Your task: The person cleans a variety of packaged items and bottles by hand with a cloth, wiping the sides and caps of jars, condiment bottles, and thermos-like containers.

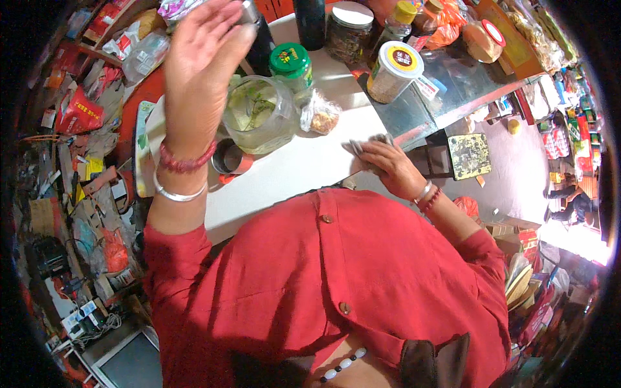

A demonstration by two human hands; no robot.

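My left hand (204,63) is raised at the upper left, close to the camera, slightly blurred and holding nothing. Behind it, a wide clear jar (259,114) with liquid and green sprigs stands on the white tabletop (291,169). Beside the jar sits an orange-red mug (240,164) with a dark inside. My right hand (388,165) presses a crumpled grey cloth (361,147) at the tabletop's right edge. Between the hands lie a green-lidded jar (291,65) and a knotted clear plastic bag (320,116) of brownish food.
A white-lidded plastic tub (395,72) stands on the dark counter (412,114) at right. Dark bottles (310,24) and a large jar (350,34) line the back. A worn square stool (469,155) is beyond the right hand. Piled clutter (97,194) fills the left side.
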